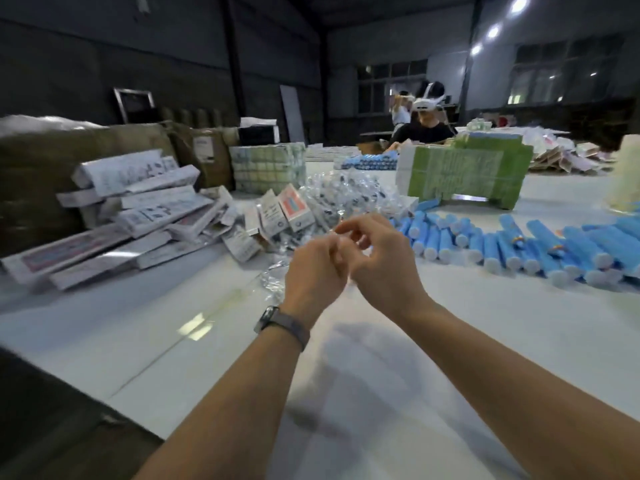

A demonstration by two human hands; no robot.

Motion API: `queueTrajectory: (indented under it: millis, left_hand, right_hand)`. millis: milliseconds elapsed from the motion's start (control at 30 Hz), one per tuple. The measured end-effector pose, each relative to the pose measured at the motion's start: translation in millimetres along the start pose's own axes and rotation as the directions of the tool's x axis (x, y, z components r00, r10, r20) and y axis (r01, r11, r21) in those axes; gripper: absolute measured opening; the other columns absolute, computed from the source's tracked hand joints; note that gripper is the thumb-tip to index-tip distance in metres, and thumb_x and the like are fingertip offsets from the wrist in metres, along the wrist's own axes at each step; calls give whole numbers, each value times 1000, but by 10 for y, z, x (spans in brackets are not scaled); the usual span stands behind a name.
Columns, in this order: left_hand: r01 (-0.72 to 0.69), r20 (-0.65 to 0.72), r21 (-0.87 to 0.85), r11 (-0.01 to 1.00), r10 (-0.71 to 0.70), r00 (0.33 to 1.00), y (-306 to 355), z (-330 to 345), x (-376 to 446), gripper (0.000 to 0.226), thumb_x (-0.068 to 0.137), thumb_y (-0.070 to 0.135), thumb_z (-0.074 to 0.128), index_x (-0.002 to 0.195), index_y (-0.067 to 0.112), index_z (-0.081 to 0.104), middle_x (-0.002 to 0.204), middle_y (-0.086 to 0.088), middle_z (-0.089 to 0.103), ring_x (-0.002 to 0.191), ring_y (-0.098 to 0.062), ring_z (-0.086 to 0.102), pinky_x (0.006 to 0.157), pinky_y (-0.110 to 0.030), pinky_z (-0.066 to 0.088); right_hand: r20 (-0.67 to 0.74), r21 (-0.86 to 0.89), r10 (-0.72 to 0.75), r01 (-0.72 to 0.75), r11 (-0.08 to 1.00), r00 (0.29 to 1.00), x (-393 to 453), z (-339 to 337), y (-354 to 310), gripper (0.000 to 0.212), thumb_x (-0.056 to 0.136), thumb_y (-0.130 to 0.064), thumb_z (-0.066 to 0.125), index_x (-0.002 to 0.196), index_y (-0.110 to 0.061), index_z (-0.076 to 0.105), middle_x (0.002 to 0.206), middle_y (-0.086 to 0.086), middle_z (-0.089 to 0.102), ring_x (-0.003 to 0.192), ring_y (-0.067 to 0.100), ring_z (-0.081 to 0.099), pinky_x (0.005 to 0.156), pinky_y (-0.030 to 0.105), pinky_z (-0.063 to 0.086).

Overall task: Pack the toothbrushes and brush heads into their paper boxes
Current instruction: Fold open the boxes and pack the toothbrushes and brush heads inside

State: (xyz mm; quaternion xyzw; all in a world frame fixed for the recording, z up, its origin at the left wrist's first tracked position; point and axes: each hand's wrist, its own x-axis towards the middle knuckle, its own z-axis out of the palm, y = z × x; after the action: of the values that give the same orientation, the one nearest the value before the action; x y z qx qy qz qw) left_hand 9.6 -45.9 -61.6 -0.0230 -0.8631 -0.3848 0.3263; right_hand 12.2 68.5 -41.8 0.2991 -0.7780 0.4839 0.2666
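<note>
Hands, left hand (317, 268) and right hand (375, 258), meet pinching something clear; paper boxes (138, 216) lie forward-left, nearer the left.

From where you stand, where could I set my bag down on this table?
The bare white table near you, under both forearms, is free, between the long paper boxes and the blue toothbrush handles. Farther back it is crowded: clear-wrapped brush heads and a green box stack.
</note>
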Motion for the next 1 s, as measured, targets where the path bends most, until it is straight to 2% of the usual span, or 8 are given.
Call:
queueTrajectory:
  millis: [67,200,267,367,533,667,833,1000]
  left_hand:
    - [182,-75,98,978,-175,982,-213,-117,202,25,83,7,56,70,27,63,71,10,63,83,-25,64,66,-26,39]
    - [384,-190,272,882,-342,920,-762,-416,557,14,86,20,62,94,31,59,108,0,64,106,-27,56,77,-31,46]
    - [513,-236,394,762,-456,858,-1154,-520,654,49,80,37,75,121,31,50,136,-9,49,126,-35,43,95,-47,44]
    - [587,-236,446,676,-544,805,-1545,-584,753,84,74,59,75,141,30,33,150,-13,36,135,-40,34,104,-57,36]
    - [442,-154,649,618,-462,873,-1633,-484,854,59,85,56,65,131,25,45,137,-10,54,127,-35,47,96,-52,41]
    - [299,-143,804,514,-322,936,-1395,-552,741,61,90,60,55,137,21,46,136,-8,54,123,-32,49,94,-46,48]
    - [152,-171,807,570,-20,985,-781,-832,553,46,86,47,63,121,17,62,120,-8,61,112,-35,54,84,-46,47]
    - [67,-266,730,680,193,945,-30,-1040,287,38,84,42,69,112,17,61,100,-6,59,96,-34,54,78,-47,46]
  right_hand:
    - [8,55,19,-20,998,1000,-5,15,28,11,89,-21,64,95,-29,68,91,-12,58,76,-2,54,74,24,45]
    - [97,51,53,-58,997,994,-61,76,36,11,90,-19,64,94,-29,67,87,-10,59,74,5,55,75,32,49]
    - [122,58,57,-65,996,991,-84,88,43,13,89,-18,64,94,-30,66,84,-9,59,71,7,56,75,34,51]
    - [143,71,47,-58,996,989,-100,108,55,13,89,-21,64,96,-31,67,83,-14,58,72,4,56,74,32,52]
    - [177,59,32,-43,997,984,-99,122,81,10,90,-25,63,96,-32,65,83,-15,58,74,5,55,74,30,51]
    - [179,59,66,-78,995,982,-109,101,116,9,90,-24,64,95,-31,66,80,-13,59,71,6,57,73,34,53]
    - [165,83,85,-100,992,983,-81,76,98,9,90,-22,64,93,-30,66,77,-12,59,66,5,56,67,29,51]
    - [117,164,141,-159,974,983,2,-30,42,8,93,-22,61,94,-29,67,68,-12,60,57,0,55,56,15,42]
